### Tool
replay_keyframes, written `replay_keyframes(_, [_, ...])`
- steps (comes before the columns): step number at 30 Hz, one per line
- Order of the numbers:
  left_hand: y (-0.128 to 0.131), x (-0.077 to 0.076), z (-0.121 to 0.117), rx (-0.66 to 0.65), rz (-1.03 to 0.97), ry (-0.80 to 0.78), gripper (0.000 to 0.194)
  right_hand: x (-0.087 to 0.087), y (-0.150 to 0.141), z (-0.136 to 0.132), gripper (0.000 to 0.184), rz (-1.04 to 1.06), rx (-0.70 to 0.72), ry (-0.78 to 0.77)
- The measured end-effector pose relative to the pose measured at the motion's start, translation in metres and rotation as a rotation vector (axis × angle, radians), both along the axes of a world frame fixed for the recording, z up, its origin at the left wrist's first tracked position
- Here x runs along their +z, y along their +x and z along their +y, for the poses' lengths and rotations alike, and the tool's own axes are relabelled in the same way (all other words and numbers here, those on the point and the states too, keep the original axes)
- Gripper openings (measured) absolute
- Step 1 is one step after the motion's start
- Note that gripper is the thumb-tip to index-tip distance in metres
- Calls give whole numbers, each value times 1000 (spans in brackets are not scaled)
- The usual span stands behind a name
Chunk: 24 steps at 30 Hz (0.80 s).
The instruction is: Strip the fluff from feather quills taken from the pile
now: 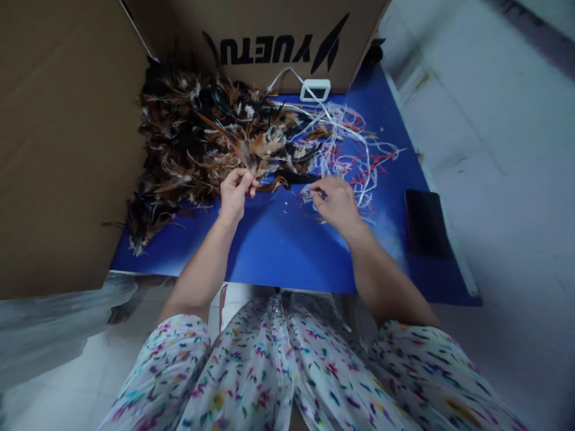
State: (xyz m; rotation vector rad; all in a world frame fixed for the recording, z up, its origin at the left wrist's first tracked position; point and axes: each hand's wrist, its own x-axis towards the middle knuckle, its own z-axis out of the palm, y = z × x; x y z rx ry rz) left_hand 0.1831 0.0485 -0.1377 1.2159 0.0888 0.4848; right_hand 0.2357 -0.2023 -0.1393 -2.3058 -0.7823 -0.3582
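My left hand (234,190) is closed in a pinch at the front of the feather heap, holding a small bunch of brown feathers (257,149) by the base. The feather heap (179,137), brown and black with whitish fluff, covers the left and middle of the blue table. Fingers bent together, my right hand (335,197) hovers at the near edge of a tangle of white and red strings (345,143). What its fingertips hold, if anything, is too small to make out. Loose feathers lie between the two hands.
Behind the heap stands a cardboard box (269,75) with black lettering; another cardboard panel (63,143) rises at left. A small white device with a dark screen (315,90) sits against the box. A black phone (426,222) lies near the right edge of the blue table (291,257).
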Motion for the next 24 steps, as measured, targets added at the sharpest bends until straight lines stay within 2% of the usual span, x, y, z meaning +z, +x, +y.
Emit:
replay_keyframes(5, [-3,4,-4,-9,17,-31,45,-7,-1,3,16,-12,-2,-159])
replay_keyframes(10, [-4,6,-9,-32,55,-36,41,-6,-3,15,34,-80,25,-326])
replay_keyframes(13, [-5,6,-11,-58,69,-58,43,-7,0,21,30,-95,38,-403])
replay_keyframes(16, [-7,7,-14,-95,74,-89,43,-10,4,22,26,-83,16,-301])
replay_keyframes(19, [-10,10,-17,-130,93,-110,40,-13,7,17,21,-25,32,-13])
replay_keyframes(21, [-11,12,-20,-148,107,-120,39,-14,8,13,19,24,36,128])
replay_keyframes(22, [-12,13,-21,-152,116,-120,37,-15,8,12,19,27,32,149])
replay_keyframes(24, [-13,15,-23,-152,140,-105,34,-16,7,11,23,-11,13,94])
